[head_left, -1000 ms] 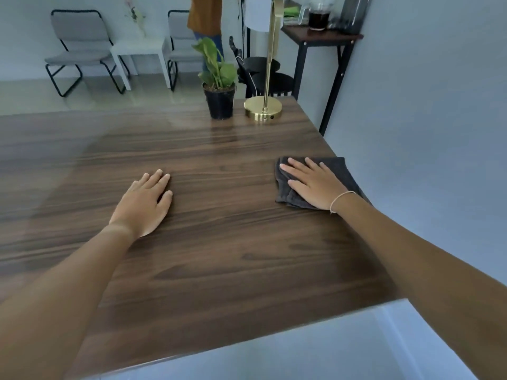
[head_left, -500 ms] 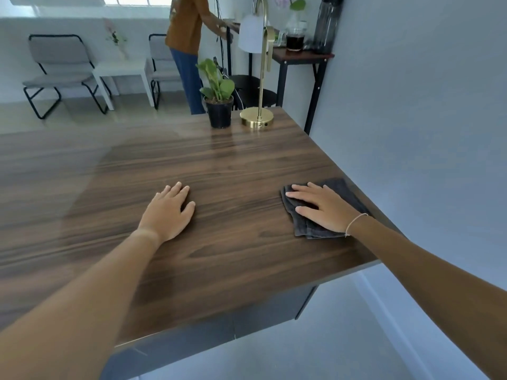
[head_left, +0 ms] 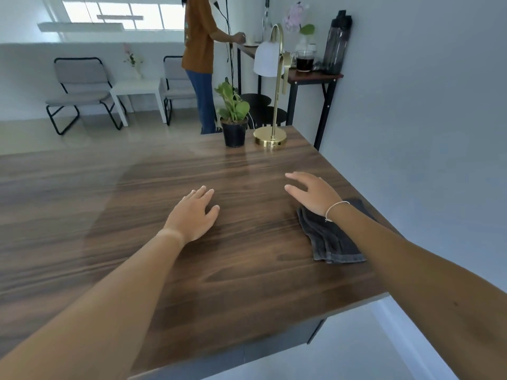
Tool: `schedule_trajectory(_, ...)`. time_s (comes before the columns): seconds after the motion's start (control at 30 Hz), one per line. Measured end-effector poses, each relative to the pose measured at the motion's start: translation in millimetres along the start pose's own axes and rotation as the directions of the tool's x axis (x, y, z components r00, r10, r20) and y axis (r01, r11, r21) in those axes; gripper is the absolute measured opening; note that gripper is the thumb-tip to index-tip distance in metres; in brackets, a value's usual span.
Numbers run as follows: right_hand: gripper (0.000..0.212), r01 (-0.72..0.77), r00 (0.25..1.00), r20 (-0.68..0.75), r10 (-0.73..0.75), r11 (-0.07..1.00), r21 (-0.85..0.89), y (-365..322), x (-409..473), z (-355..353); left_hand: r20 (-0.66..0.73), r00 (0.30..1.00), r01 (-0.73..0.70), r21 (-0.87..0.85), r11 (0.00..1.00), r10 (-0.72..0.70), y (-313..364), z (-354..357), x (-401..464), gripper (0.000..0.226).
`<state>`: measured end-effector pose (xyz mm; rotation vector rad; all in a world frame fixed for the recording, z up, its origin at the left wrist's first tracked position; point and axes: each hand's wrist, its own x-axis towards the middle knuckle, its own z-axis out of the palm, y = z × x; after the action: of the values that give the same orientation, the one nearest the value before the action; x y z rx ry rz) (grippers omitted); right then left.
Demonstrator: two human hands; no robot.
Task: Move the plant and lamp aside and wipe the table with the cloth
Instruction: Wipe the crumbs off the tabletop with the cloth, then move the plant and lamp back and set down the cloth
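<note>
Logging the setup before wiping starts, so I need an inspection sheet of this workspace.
Surface: wooden table, no spills visible.
Job's things: plant and lamp at far edge; cloth near right edge.
Clutter: nothing seen.
Hands: left hand flat on table, empty; right hand open, heel over the cloth.
Cables: dark cords hanging behind.
Surroundings: person at side table; chairs.

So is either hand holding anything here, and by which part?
Nothing is held. The left hand lies flat on the brown wooden table; the right hand is open beyond the dark grey folded cloth.
</note>
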<state>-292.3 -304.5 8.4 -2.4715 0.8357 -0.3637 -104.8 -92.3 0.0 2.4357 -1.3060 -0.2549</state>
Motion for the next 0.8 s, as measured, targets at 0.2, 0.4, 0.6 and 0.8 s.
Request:
schedule_trajectory(0.2, 0.054, 0.030, 0.999, -0.025, -0.027, 0.995, 0.093, 13, 63, -1, -0.030, 0.994, 0.103, -0.049, 0.993, -0.105, 4, -3, 44, 0.057)
schedule_trajectory(0.4, 0.075, -0.016, 1.000, -0.006, 0.017, 0.986, 0.165, 32, 134, -5, -0.086, 0.977, 0.184, -0.121, 0.976, -0.195, 13, -6, 93, 0.060)
schedule_trajectory(0.6, 0.092, 0.005, 1.000, -0.014, -0.003, 0.991, 0.133, 40, 187, 0, -0.111, 0.954, 0.257, -0.181, 0.949, -0.280, 13, -4, 133, 0.064)
schedule_trajectory(0.8, 0.109, -0.001, 0.994, -0.113, 0.009, 0.997, 0.076, 43, 235, 10, -0.072, 0.960, 0.249, -0.235, 0.940, -0.272, 7, -1, 184, 0.073)
